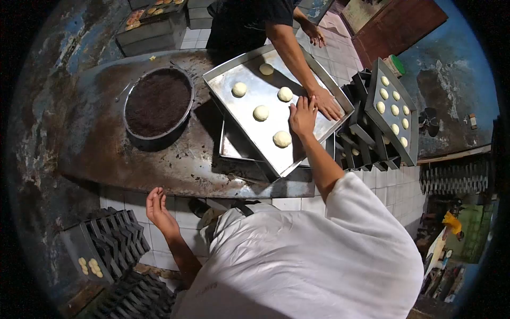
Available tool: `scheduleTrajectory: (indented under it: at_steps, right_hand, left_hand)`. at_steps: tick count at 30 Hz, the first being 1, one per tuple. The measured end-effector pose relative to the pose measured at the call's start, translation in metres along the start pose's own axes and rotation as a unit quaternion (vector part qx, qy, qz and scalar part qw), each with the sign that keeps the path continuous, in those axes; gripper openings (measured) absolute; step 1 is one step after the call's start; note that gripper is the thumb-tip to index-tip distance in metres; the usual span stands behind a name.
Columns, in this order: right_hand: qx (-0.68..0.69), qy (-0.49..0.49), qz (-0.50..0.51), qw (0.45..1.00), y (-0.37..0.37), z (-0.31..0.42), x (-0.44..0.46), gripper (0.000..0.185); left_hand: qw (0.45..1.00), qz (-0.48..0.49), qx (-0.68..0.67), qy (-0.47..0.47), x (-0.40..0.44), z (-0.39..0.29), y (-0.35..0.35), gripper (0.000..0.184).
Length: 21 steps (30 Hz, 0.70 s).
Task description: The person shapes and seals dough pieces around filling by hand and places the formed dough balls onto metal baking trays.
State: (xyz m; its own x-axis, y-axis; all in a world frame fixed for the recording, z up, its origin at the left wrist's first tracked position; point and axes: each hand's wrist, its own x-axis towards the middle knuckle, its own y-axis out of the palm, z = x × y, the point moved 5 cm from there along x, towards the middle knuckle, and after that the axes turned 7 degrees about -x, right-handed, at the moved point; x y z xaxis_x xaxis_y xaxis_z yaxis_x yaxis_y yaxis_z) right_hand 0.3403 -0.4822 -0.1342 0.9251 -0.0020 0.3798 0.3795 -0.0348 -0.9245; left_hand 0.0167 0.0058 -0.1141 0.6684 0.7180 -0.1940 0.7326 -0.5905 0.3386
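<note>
A metal baking tray (249, 74) with several pale dough balls lies tilted across other trays on the table. My right hand (303, 119) is palm down on this tray, fingers stretched out, between a dough ball (285, 94) and a co-worker's hand (325, 103). Whether dough lies under my palm is hidden. Off the table's near edge, my left hand (161, 213) hangs in the air with its fingers loosely bent and nothing visible in them. Closest to my body on the tray is another dough ball (282, 139).
A round pan of dark crumbly filling (159, 101) stands on the worn table (101, 143). Stacked trays rise at right, the top tray (390, 127) holding several dough pieces. More trays (119, 239) stand low at left. A co-worker in dark clothing (239, 26) stands opposite.
</note>
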Motion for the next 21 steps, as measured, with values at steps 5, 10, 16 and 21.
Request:
scheduleTrajectory:
  at_steps: [5, 10, 16, 21]
  right_hand:
    - [0.037, 0.051, 0.042, 0.997, -0.018, 0.008, -0.013, 0.061]
    - [0.155, 0.105, 0.047, 0.981, -0.051, -0.019, 0.009, 0.033]
    - [-0.077, 0.114, 0.205, 0.969, -0.038, -0.086, -0.005, 0.019]
    - [-0.065, 0.054, 0.214, 0.973, -0.033, -0.081, -0.003, 0.022]
  left_hand:
    - [1.0, -0.021, -0.018, -0.008, -0.002, 0.012, -0.002, 0.021]
    - [0.999, -0.027, -0.02, 0.028, 0.006, -0.006, -0.014, 0.019]
    - [0.998, -0.057, 0.003, 0.028, 0.021, -0.009, -0.037, 0.02]
    - [0.999, 0.018, -0.002, 0.027, 0.025, -0.009, 0.024, 0.016]
